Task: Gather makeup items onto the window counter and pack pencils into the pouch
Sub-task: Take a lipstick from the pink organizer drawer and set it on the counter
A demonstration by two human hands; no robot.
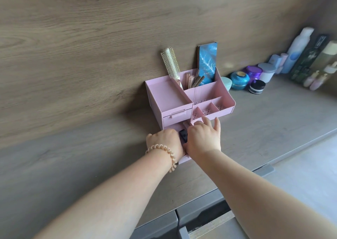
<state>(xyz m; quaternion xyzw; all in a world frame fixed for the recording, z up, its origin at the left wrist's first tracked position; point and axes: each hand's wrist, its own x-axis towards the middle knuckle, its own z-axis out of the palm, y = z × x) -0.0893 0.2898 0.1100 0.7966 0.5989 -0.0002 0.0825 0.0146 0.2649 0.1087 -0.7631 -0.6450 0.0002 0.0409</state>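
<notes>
Between both hands, dark item, pink organizer

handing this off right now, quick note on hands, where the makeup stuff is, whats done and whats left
Left hand: curled at the pulled-out lower drawer of the pink organizer; whether it grips anything is hidden.
Right hand: fingers spread, reaching into that drawer beside a small black item.
Things: hairbrush, blue palette and pencils stand in the organizer's back compartments. Jars and bottles line the counter to the right.
Done: drawer opened.
Left: nothing gathered yet; no pouch or window counter in view; pencils unpacked.
</notes>
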